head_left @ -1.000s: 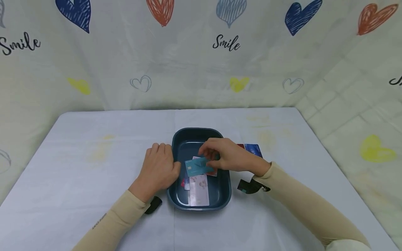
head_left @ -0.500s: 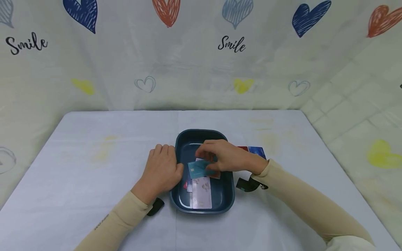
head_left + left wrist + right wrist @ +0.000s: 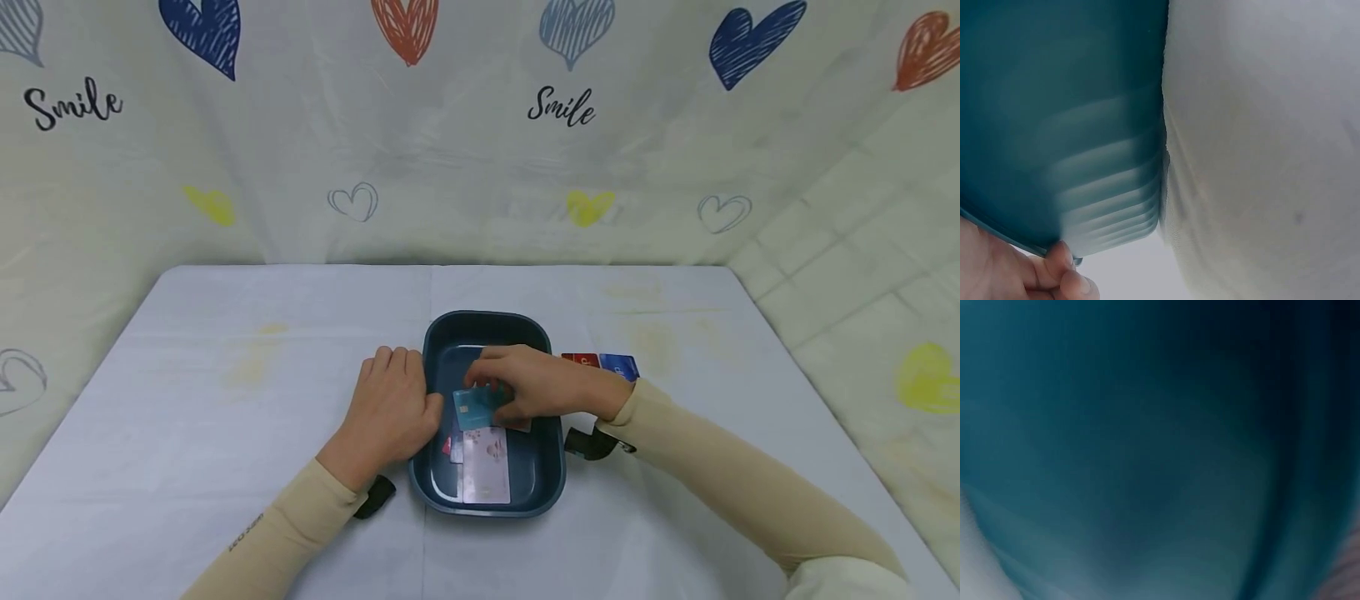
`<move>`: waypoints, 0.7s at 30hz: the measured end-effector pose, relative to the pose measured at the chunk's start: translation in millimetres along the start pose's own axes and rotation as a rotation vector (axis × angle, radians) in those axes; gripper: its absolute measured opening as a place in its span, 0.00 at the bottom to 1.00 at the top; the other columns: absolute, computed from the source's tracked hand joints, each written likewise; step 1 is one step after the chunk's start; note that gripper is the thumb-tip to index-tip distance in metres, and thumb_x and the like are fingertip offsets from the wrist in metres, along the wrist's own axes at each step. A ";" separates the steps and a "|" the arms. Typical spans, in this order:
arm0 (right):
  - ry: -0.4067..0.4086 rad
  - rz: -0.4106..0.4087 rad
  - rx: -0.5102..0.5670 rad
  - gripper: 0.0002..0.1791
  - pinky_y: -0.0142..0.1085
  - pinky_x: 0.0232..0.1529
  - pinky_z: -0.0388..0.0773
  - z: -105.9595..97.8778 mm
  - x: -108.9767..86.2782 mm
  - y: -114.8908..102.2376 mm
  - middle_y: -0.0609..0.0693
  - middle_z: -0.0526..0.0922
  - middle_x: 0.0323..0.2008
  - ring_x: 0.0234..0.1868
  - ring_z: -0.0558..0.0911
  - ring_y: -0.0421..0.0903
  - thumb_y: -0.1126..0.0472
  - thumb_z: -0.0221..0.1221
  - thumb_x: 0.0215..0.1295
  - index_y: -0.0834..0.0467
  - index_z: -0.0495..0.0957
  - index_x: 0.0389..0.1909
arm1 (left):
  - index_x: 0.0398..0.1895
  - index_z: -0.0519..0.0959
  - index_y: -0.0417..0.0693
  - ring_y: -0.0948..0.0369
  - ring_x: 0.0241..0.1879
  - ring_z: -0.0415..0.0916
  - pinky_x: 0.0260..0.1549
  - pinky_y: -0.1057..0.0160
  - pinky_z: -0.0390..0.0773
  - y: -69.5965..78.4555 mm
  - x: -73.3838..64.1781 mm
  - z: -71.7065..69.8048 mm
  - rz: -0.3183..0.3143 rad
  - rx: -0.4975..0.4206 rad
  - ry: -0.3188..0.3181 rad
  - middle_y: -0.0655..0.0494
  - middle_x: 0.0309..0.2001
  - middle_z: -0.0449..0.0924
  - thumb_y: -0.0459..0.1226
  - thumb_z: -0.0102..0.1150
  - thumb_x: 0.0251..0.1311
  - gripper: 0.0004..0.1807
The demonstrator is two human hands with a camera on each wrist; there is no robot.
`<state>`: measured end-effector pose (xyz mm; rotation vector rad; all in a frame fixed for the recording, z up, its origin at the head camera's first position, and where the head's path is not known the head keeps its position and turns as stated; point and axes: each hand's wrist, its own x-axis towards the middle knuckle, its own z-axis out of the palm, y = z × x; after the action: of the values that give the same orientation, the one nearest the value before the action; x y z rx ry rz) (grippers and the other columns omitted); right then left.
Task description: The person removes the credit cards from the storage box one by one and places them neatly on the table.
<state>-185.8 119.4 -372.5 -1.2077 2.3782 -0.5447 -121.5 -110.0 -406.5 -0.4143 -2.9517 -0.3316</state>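
Observation:
A dark teal plastic basin (image 3: pixel 450 330) stands on the white-covered table. My left hand (image 3: pixel 386 412) grips its left rim; the left wrist view has fingertips (image 3: pixel 1060 259) curled over the edge of the basin (image 3: pixel 1085 106). Inside the basin, my right hand (image 3: pixel 536 379) pinches a light blue bank card (image 3: pixel 471 408) with a chip, the fingers partly covering it. Below that card lies a pale patterned card (image 3: pixel 486 467), overlapping other cards that are mostly hidden. Blurred basin wall (image 3: pixel 1116 456) fills most of the right wrist view.
Just beyond the basin's right side, a red card (image 3: pixel 581 359) and a blue card (image 3: pixel 619 365) lie on the table, partly behind the right wrist. Black wrist cameras (image 3: pixel 590 443) hang under both wrists. A curtain printed with hearts (image 3: pixel 465 167) rises behind the table.
My right hand has come down a little in the basin with the light blue card, uncovering more of the red and blue cards. The left hand keeps its grip. The head view has shifted slightly.

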 end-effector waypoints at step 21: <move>-0.056 0.061 -0.137 0.29 0.39 0.58 0.83 9.1 6.3 -5.8 0.51 0.82 0.59 0.54 0.79 0.45 0.56 0.73 0.60 0.52 0.80 0.63 | 0.33 0.70 0.40 0.52 0.37 0.61 0.39 0.54 0.64 -0.7 0.2 0.7 0.009 0.000 0.014 0.50 0.29 0.66 0.43 0.52 0.63 0.13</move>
<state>-180.6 109.6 -378.3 -1.1862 2.4291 -0.3293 -121.9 -110.4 -407.3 -0.4239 -2.9352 -0.3318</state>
